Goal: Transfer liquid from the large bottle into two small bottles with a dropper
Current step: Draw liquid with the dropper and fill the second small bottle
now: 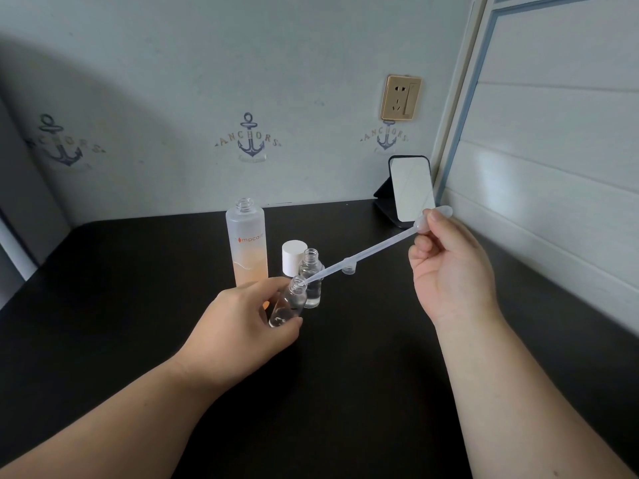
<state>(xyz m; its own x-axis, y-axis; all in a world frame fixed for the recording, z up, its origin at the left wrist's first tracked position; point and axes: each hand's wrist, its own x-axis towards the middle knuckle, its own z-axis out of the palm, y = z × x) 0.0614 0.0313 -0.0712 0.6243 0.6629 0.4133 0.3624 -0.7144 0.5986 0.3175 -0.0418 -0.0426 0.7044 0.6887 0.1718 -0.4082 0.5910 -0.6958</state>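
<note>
1. Forearms are filling the near edge of my view, both reaching over the black tabletop (103, 288) toward the bottles in the middle.
2. Farthest left of the task's things, the large frosted bottle (247, 243) is standing upright and uncapped, with peach-coloured liquid in its lower part. I judge it is being left open so the dropper can go back in for another draw.
3. My left hand (242, 326) is curling its fingers and thumb round the tilted small bottle (288, 302), lifting it off the table and leaning its open neck to the right. That tilt, I think, is bringing the mouth in line with the slanted dropper.
4. Just behind it, the white cap (294, 257) is standing beside the second small bottle (311, 278), which is sitting upright and open with clear liquid already in it. So this one looks served, and the held bottle is the one being filled now.
5. A small clear cap (349, 267) is lying on the table behind the dropper's stem.
6. The plastic dropper (363, 252) is slanting down with its tip at the held bottle's mouth.
7. My right hand (449, 267) is pinching the dropper's bulb between thumb and fingers, high and to the right, ready to squeeze.
8. At the far right, a small mirror (411, 190) is leaning near the wall.
</note>
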